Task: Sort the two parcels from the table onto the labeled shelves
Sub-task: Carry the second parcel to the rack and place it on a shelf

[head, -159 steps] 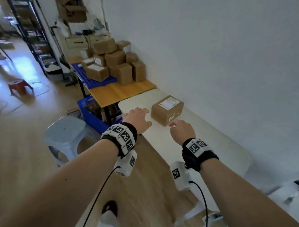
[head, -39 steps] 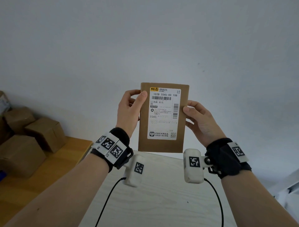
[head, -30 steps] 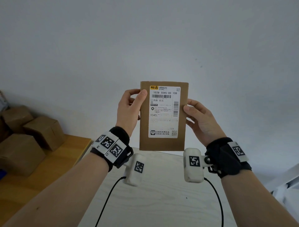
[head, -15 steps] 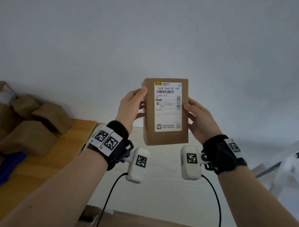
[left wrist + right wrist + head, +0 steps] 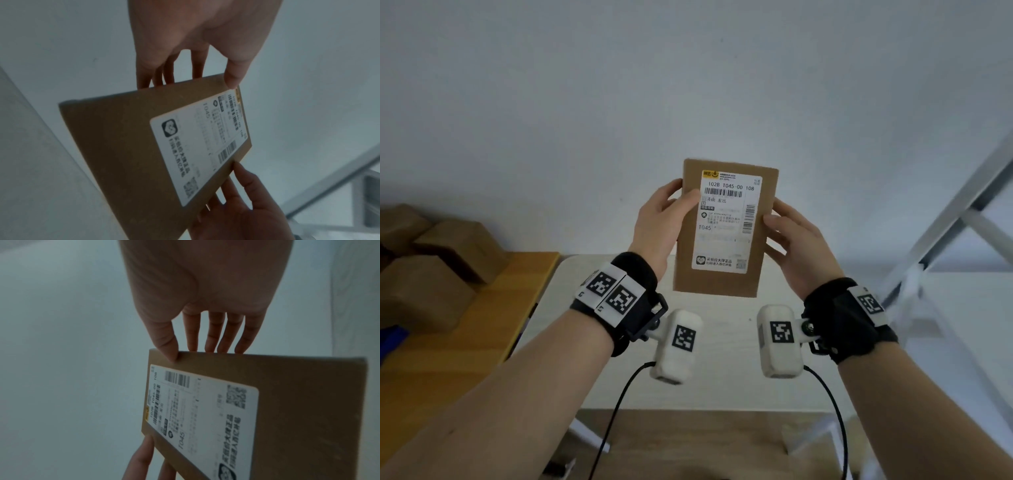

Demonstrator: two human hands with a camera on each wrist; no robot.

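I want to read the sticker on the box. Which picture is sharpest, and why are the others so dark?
Head view: bright, shipping label sharp, "T045" readable. Left wrist view: dim, parcel skewed, print smeared. Right wrist view: darker, right hand backlit by the wall, text blurry.

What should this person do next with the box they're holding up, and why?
Probably turn right and carry the parcel toward the metal shelf frame. Left hand and right hand grip its sides, its label faces the person, readable, "T045", so the reading seems done.
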